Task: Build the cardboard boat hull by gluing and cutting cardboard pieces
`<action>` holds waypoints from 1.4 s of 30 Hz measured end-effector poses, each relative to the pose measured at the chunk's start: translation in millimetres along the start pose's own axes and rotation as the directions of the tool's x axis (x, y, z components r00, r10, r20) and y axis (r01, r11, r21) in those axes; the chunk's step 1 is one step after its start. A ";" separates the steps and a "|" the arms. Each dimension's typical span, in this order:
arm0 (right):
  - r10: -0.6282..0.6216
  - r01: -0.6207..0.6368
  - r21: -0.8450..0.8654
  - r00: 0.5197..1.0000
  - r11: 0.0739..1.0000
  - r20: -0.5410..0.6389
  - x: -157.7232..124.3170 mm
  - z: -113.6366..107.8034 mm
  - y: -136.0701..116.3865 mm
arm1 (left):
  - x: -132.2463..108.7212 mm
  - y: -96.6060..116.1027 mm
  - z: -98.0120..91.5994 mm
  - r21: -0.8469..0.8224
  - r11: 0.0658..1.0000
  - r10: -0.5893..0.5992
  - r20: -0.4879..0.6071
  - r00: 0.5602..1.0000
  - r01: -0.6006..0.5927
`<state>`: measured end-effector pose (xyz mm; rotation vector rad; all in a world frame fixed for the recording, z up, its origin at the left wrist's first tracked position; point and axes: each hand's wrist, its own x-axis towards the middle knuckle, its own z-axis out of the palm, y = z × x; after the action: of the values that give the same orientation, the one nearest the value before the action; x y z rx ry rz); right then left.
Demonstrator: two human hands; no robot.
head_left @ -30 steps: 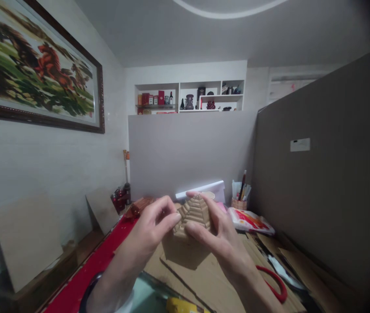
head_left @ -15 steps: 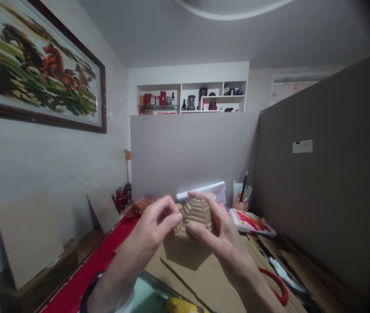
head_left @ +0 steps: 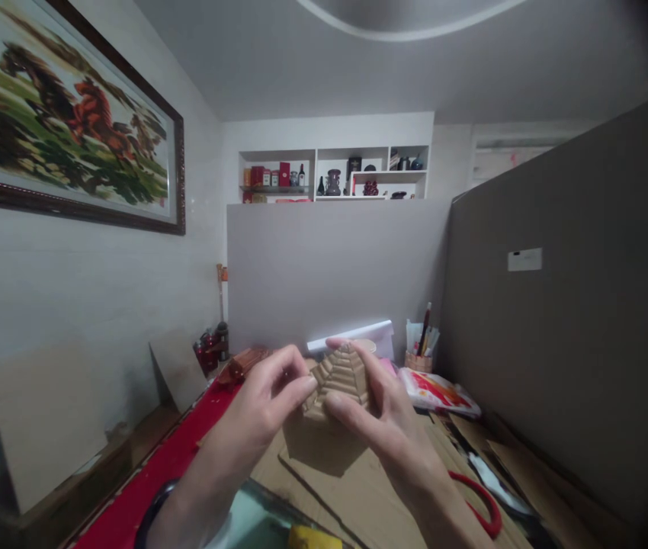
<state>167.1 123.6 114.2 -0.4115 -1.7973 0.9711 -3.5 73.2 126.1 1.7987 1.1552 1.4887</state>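
Between my hands is a small brown cardboard model with a peaked, ridged roof of layered strips and a plain cardboard part below it. My right hand grips its right side, thumb across the front of the ridges and fingers behind the peak. At its left edge, my left hand pinches with thumb and index finger against the roof's side. Whatever lies between those fingertips is too small to make out. Beneath the model are flat cardboard sheets.
Red scissor-like handles lie by my right forearm. A yellow object is at the bottom edge. Behind stand a pen holder, a red-and-white packet and a white paper roll. Grey panels enclose the back and right.
The view has shifted very slightly. Both hands keep the same hold on the cardboard model, with hardly any movement.
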 end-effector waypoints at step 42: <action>0.022 -0.023 0.026 0.999 0.999 0.042 0.2 0.7 -6.5 | -1.2 1.5 -0.7 0.006 1.000 0.003 0.012 1.000 -0.003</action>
<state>167.4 119.4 119.3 -0.3985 -1.8190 1.0253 -3.8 71.3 126.9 1.8118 1.1523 1.4754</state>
